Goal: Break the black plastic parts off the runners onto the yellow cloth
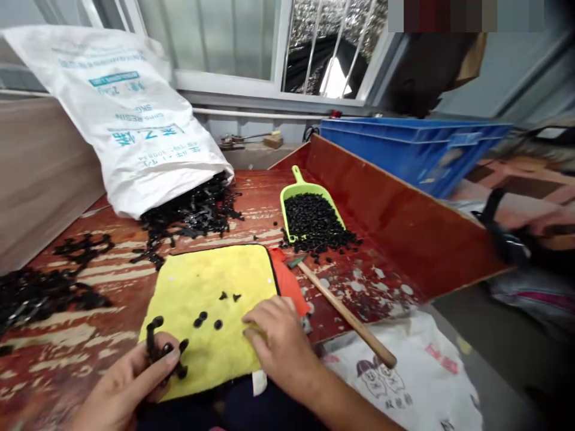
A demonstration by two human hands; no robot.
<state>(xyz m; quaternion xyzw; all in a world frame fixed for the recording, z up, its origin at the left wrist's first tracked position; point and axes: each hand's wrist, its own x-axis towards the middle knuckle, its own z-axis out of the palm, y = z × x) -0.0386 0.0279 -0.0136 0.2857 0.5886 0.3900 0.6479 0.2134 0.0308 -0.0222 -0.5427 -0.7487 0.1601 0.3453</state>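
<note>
Brimming with black pellets (314, 222), green scoop (307, 197) beside spilling sack (128, 117).

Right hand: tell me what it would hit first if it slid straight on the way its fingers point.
The right hand points left across the yellow cloth. It would probably first meet the small black pieces lying loose there, though depth is hard to judge.

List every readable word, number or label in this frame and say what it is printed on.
White woven plastic sack, lying upside down to the camera: "RESIN" can be made out in the teal print.
Same sack: large teal characters and the smaller lines of digits are too blurred to read.
White printed bag with cartoon figures: its red and dark characters are too small to read.
Blue plastic crate and green plastic scoop: no text visible.
</note>
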